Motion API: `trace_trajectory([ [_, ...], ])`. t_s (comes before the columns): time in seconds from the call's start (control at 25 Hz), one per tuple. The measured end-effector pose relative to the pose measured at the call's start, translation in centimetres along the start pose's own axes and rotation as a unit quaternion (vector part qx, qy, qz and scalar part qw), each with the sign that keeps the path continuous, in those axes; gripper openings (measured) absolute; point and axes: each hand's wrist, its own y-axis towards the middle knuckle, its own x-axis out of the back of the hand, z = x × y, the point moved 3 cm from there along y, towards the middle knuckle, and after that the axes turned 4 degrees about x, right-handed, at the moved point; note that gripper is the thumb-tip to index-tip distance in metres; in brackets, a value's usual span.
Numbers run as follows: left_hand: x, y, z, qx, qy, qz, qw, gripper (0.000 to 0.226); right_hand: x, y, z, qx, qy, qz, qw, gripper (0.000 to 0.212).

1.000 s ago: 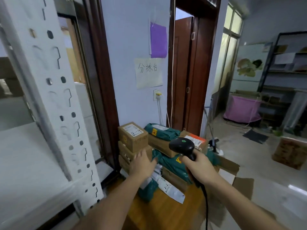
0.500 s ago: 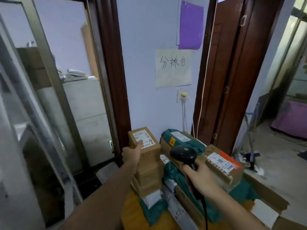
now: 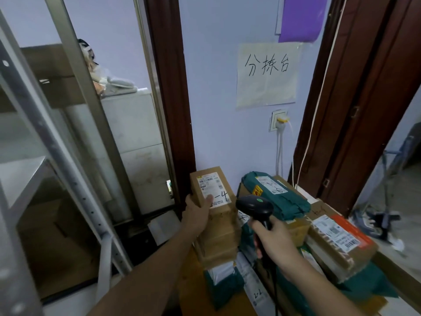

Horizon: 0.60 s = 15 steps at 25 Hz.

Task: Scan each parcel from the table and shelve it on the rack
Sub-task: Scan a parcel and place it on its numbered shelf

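Head view | left hand grips top cardboard box | right hand grips scanner

Labelled brown parcel (possibly lifted) atop stack

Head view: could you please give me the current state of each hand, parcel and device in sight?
Left hand: gripping the top box.
Top box: on the stack, label up.
Right hand: holding the scanner.
Scanner: held beside the top box.
Green bag: lying on the pile.
Wall plug: plugged in.
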Motion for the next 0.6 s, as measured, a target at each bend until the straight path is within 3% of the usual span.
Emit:
trace_trajectory([
  [0.08,-0.1,-0.9,0.5,-0.027,0.021,-0.003,0.999,0.136,-0.7,0.1,0.3,0.012,0.008,0.007,1.0,0.01],
  [0.24,-0.2,-2.5,0.8,-0.066,0.027,0.002,0.997,0.128,-1.6,-0.3,1.0,0.052,-0.005,0.022,0.998,0.014],
  [0.48,0.1,-4.1,1.3,-0.148,0.044,0.012,0.988,0.092,-2.4,-1.5,1.8,0.14,-0.073,-0.006,0.987,0.017],
  [0.6,0.0,-4.5,1.5,-0.152,0.044,0.001,0.987,0.079,-2.3,-1.6,1.8,0.138,-0.075,-0.006,0.988,0.019],
])
